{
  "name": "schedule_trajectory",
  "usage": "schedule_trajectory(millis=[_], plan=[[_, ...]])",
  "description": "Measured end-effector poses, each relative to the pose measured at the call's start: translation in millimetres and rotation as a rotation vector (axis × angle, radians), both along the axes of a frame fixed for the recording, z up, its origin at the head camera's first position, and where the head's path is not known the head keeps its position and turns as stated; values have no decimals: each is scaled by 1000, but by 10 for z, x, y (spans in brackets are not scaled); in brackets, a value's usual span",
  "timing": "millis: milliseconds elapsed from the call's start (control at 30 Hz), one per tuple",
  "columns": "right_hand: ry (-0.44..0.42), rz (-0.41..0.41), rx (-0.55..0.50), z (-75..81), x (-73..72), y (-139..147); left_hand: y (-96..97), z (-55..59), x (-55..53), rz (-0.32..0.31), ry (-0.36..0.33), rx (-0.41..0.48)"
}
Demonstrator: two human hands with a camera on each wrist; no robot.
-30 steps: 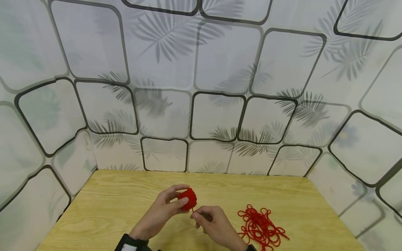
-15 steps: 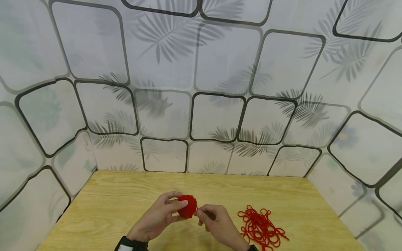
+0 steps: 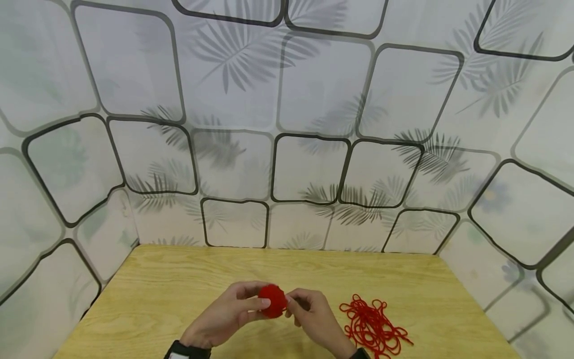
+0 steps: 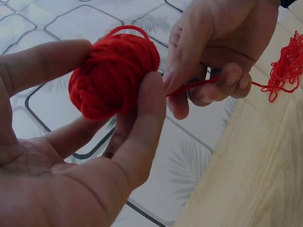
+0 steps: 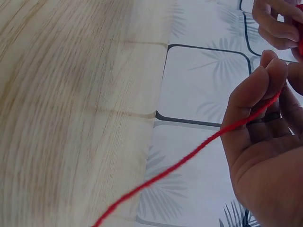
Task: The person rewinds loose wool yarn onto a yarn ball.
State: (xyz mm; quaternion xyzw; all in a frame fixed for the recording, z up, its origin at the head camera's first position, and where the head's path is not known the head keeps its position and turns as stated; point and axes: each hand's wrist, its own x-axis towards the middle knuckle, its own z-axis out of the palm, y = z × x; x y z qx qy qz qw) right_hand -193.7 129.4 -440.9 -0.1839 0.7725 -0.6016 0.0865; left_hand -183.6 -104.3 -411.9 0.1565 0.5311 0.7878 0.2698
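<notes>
A small ball of red yarn is held between the thumb and fingers of my left hand, raised over the table. One strand loops loosely over its top in the left wrist view. Close on the ball's right side, my right hand pinches the yarn strand between thumb and forefinger. The strand crosses the right palm and runs off toward a loose tangle of red yarn lying on the table to the right.
The wooden table spreads under both hands. Behind it and at the sides hangs a pale patterned curtain with dark rounded outlines and leaf prints. Each wrist wears a dark strap.
The ball has moved down and slightly right in the left hand and turned. My right hand, still pinching the strand, has gone from below the ball up to its right side.
</notes>
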Motion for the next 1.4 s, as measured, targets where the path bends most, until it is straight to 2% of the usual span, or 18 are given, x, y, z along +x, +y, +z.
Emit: schedule_trajectory(millis=[100, 200, 333, 467, 600, 733, 867, 933, 1033, 1133, 1200, 1400], plan=[[-10, -5, -1, -5, 1, -6, 15, 12, 8, 9, 2, 8], [-11, 0, 12, -5, 24, -24, 45, 32, 14, 61, 30, 0], [16, 8, 66, -28, 84, -62, 122, 43, 17, 216, 88, -65], [66, 8, 170, -23, 156, -87, 239, 36, 17, 420, 131, -180], [185, 13, 294, 48, 236, -94, 331, 18, 12, 596, 211, -291], [421, -14, 402, 109, 324, -86, 355, -25, 5, 678, 323, -362], [650, -87, 368, 162, 411, -81, 355, -59, 9, 687, 384, -401], [722, -119, 318, 204, 436, -80, 355, -62, 15, 665, 378, -394], [790, -132, 264, 279, 456, -70, 348, -55, 33, 591, 331, -342], [834, -109, 235, 363, 461, -50, 341, -40, 55, 518, 292, -296], [848, -83, 216, 425, 460, -36, 338, -31, 68, 492, 284, -286], [808, -55, 157, 673, 422, 5, 329, -39, 88, 430, 277, -301]])
